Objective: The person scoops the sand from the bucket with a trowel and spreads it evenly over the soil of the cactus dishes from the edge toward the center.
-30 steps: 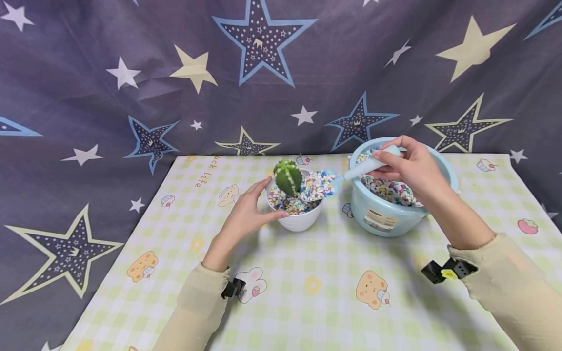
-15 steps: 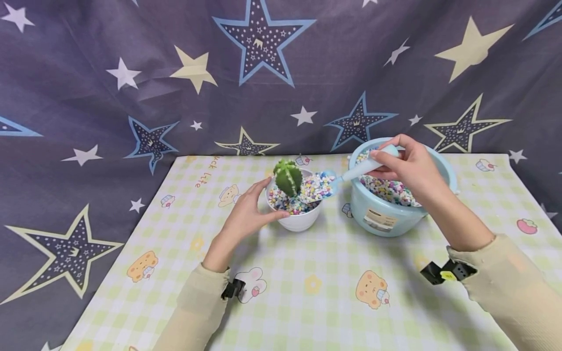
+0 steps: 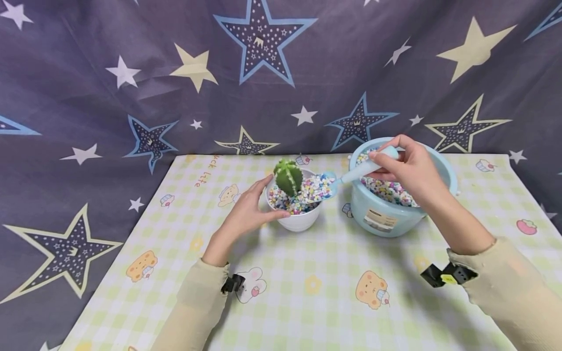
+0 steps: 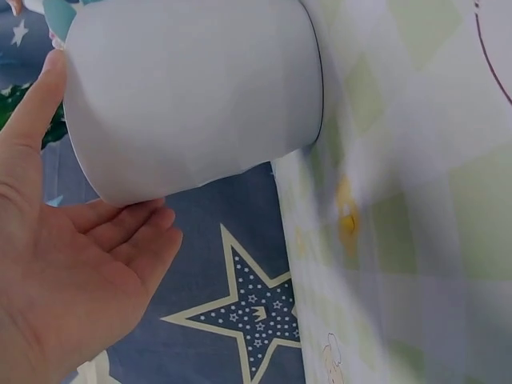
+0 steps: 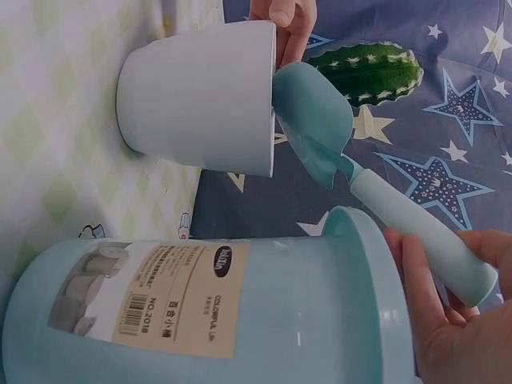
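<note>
A small green cactus [image 3: 288, 178] stands in a white pot [image 3: 298, 223] of multicoloured pebbles. My left hand [image 3: 247, 210] holds the pot from the left, with the thumb at the near rim and the fingers round the far side. Between thumb and fingers of my right hand [image 3: 414, 168] is the handle of a light blue scoop [image 3: 362, 170]. The scoop's blade, heaped with pebbles [image 3: 318, 185], lies over the pot's right rim, close to the cactus. In the right wrist view the underside of the scoop [image 5: 316, 112] shows above the pot's mouth.
Right of the pot stands a light blue bucket [image 3: 386, 222] holding more pebbles, below my right hand. A green checked tablecloth [image 3: 281, 302] covers the table. Behind it hangs a dark curtain [image 3: 281, 107] with stars.
The scoop's blade has tipped very slightly over the pot. Both hands stay almost where they were.
</note>
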{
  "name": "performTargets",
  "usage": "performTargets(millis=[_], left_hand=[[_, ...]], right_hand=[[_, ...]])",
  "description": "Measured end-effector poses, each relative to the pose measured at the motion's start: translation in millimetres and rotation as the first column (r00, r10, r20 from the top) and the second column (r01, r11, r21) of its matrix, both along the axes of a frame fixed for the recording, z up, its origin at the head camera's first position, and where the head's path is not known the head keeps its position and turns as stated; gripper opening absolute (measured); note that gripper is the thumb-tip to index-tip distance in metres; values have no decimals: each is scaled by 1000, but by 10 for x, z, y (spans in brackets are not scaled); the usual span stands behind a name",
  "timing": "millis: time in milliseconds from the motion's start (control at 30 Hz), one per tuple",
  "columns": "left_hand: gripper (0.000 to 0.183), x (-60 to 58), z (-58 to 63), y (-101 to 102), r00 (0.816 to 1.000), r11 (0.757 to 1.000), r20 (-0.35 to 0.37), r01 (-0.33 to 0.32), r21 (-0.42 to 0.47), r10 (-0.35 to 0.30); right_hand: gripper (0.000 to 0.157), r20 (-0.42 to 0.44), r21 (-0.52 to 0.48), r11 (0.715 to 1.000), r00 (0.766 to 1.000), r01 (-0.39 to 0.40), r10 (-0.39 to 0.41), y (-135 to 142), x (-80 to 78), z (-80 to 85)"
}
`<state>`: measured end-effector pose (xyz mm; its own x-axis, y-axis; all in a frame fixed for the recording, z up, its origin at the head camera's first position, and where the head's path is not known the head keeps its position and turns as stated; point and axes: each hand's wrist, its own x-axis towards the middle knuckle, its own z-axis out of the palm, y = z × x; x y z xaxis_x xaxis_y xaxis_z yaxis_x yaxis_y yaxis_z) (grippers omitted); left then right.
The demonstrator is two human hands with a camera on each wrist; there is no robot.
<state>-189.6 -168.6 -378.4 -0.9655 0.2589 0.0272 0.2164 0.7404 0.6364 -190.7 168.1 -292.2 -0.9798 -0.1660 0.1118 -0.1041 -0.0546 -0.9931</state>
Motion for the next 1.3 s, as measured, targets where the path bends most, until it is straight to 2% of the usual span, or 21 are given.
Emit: performTargets(millis=[233, 500, 800, 900, 1100, 1300], left_hand=[[108, 25, 10, 23, 999, 1000, -25, -28, -6, 28], [109, 66, 13, 71, 996, 997, -51, -73, -35, 71], [113, 118, 43, 139, 992, 991, -48, -117, -70, 114], [113, 103, 31, 132, 994, 992, -48, -102, -69, 99], [113, 34, -18, 88, 999, 999, -51, -9, -49, 6], [112, 32, -18, 93, 999, 999, -40, -26, -34, 25]], right_hand=[[16, -31, 28, 1000, 999, 13, -12, -42, 19, 5], [18, -18, 22, 1000, 1000, 19, -19, -58, 41, 0], [18, -60, 37, 999, 998, 27, -24, -92, 71, -3], [18, -80, 54, 998, 996, 30, -26, -99, 80, -3], [17, -109, 147, 988, 993, 48, -32, -99, 98, 1], [17, -142, 220, 972, 989, 79, -48, -100, 108, 12]])
